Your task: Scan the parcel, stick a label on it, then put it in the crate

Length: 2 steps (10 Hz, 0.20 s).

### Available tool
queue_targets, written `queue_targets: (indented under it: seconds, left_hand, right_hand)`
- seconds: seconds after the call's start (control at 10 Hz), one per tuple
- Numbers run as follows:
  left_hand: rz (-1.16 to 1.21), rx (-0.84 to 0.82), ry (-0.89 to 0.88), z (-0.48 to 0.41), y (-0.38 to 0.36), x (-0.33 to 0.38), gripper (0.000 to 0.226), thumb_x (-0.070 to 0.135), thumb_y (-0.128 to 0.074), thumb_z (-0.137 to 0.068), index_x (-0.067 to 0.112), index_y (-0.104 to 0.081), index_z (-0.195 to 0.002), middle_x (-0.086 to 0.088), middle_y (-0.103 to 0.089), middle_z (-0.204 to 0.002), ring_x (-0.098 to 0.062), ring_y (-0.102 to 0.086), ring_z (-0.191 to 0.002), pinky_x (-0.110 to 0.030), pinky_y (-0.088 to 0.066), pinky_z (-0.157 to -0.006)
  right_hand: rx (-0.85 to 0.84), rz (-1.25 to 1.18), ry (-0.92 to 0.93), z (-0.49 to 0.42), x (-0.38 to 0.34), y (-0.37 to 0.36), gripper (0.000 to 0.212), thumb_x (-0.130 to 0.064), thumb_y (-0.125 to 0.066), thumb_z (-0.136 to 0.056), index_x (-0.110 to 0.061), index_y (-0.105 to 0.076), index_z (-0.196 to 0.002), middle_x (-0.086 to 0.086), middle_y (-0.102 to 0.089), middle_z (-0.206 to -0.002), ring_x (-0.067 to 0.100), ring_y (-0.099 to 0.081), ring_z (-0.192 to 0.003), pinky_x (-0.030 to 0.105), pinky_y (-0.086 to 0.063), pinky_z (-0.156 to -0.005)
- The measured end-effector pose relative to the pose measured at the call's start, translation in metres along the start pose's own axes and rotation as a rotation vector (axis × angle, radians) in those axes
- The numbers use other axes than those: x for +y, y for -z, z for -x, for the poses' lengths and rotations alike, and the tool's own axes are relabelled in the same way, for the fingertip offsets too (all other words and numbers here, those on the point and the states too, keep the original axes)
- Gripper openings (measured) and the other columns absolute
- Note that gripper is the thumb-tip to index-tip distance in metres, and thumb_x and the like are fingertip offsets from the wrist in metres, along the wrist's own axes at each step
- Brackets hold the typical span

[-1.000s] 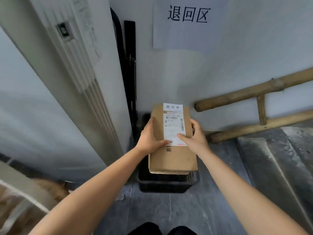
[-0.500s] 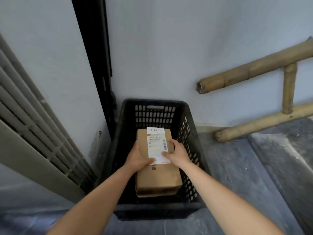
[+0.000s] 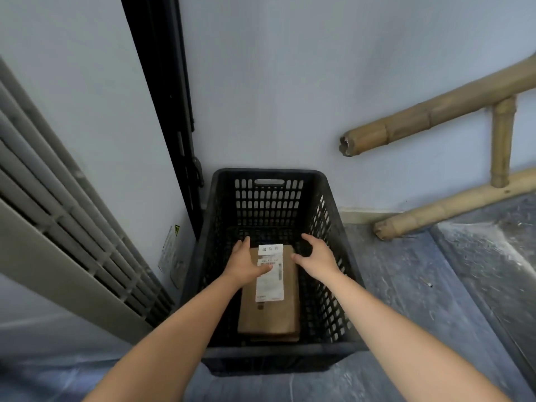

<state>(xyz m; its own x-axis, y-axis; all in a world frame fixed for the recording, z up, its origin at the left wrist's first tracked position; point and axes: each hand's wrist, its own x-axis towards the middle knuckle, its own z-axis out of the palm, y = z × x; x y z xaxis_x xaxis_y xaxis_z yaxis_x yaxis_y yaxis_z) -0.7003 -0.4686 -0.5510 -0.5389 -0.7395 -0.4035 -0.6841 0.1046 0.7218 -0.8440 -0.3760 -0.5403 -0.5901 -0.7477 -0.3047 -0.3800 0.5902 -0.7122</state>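
A brown cardboard parcel (image 3: 272, 311) lies flat on the floor of the black slatted plastic crate (image 3: 269, 177). A long white shipping label (image 3: 269, 285) and a small white sticker (image 3: 270, 249) are stuck on its top. My left hand (image 3: 246, 265) hovers over the parcel's far left corner, fingers spread, its thumb over the label. My right hand (image 3: 316, 256) is lifted off to the right of the parcel, fingers apart, holding nothing.
The crate stands on a grey floor against a pale wall (image 3: 290, 82). A tall louvred air-conditioner cabinet (image 3: 72, 227) rises at the left, with a black upright frame (image 3: 174, 111) beside it. A bamboo ladder (image 3: 464, 158) leans at the right.
Both hands lowered the parcel from above the crate down onto its floor. They have now let go of it and opened; the right hand has lifted clear.
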Motion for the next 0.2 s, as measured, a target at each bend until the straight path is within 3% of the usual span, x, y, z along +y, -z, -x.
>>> queue_targets:
  seconds: [0.2]
  left_hand:
    - [-0.125,-0.009,-0.027,0.069,0.059,0.067,0.099,0.037,-0.068,-0.080,0.009,-0.006,-0.151,-0.013,-0.006,-0.160,-0.024,-0.006,-0.149,-0.032,-0.011,-0.120]
  right_hand:
    - [-0.014,-0.020,0.026,0.054,-0.064,0.065,0.066,-0.026,-0.066,-0.081,-0.017,-0.036,-0.140,0.009,-0.035,-0.148,0.023,-0.036,-0.136,0.033,-0.031,-0.110]
